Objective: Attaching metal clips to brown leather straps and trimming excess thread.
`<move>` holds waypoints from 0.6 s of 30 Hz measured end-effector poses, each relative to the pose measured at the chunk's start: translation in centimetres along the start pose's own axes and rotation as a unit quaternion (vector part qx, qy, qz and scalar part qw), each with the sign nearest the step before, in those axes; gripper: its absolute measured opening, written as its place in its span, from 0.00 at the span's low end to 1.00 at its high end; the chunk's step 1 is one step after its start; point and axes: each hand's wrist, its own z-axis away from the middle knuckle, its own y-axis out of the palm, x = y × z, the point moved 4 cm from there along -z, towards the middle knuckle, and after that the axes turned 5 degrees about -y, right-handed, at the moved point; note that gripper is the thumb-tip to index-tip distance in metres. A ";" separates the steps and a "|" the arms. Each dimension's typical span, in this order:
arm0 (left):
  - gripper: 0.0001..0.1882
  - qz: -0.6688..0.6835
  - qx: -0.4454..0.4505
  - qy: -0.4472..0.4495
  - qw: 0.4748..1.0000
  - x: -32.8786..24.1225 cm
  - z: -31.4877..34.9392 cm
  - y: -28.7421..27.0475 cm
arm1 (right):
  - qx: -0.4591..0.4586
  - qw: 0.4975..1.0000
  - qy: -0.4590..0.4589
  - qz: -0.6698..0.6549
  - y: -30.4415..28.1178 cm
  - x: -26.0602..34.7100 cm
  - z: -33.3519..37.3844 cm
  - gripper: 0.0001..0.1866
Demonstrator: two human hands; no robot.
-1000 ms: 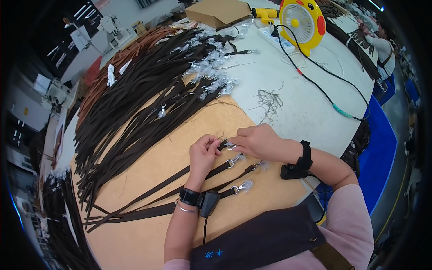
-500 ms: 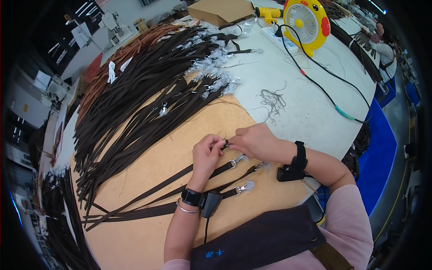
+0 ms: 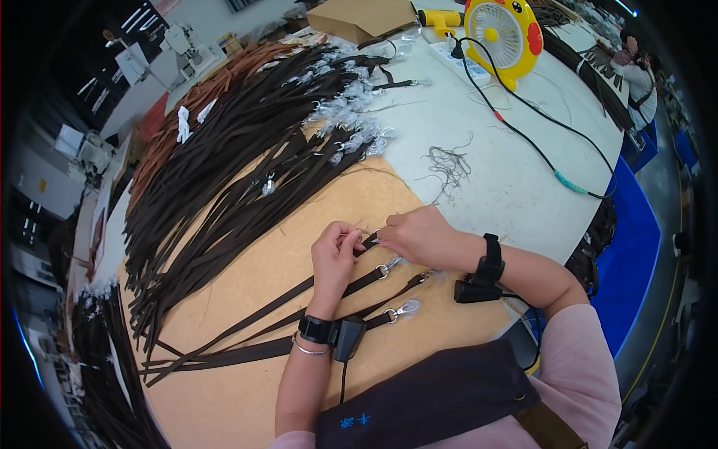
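Note:
Over the tan board (image 3: 224, 299), my left hand (image 3: 333, 262) is closed with thumb and fingertips on a dark brown strap (image 3: 299, 289), just short of its end. Loose thread tails stick up beside those fingertips. My right hand (image 3: 422, 238) pinches the strap's end, where a small metal ring shows; most of the fitting is hidden by the fingers. Just below lie several more dark straps, one with a silver snap hook (image 3: 387, 269) and another with a snap hook in clear plastic (image 3: 405, 310).
A large pile of dark straps (image 3: 224, 165) with plastic-wrapped hooks covers the left, brown straps (image 3: 176, 123) behind it. Loose threads (image 3: 449, 168) lie on the white table. Farther back are a yellow fan (image 3: 497, 37), a black cable (image 3: 527, 150) and a cardboard box (image 3: 363, 19). Another person (image 3: 636, 82) works far right.
My left hand has shifted slightly left, away from my right hand, so more of the strap's end and its ring shows between them. The whole view has also shifted slightly.

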 end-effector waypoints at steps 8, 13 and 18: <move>0.04 0.015 0.007 0.005 1.000 0.4 0.2 0.0 | -0.046 0.998 0.012 -0.031 -0.3 0.2 -0.2 0.09; 0.03 0.017 0.000 0.014 1.000 0.5 0.0 0.0 | -0.009 1.000 0.004 -0.023 -0.6 0.4 -0.4 0.09; 0.03 0.014 -0.003 0.010 1.000 0.6 -0.1 0.1 | 0.006 1.000 -0.009 -0.024 -0.6 0.3 -0.6 0.08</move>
